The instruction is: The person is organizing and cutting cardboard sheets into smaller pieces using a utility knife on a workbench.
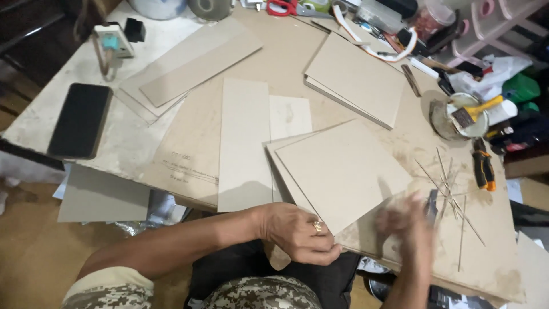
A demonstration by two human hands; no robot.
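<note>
- We see the left hand (297,232), fingers pinching the near corner of the square cardboard sheet (343,171) at the counter (131,137) edge.
- Right hand (409,226) is motion-blurred beside that sheet's right edge; we cannot tell its finger state.
- Thin sticks (452,194) lie scattered just right of it.
- Black phone (80,120) sits far left.

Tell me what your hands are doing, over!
Left hand grips cardboard sheet corner. Right hand blurred, at sheet's right edge. Thin sticks lie beside it.

Left hand (300,233) pinches cardboard sheet (343,171); right hand (406,223) blurred.
</note>
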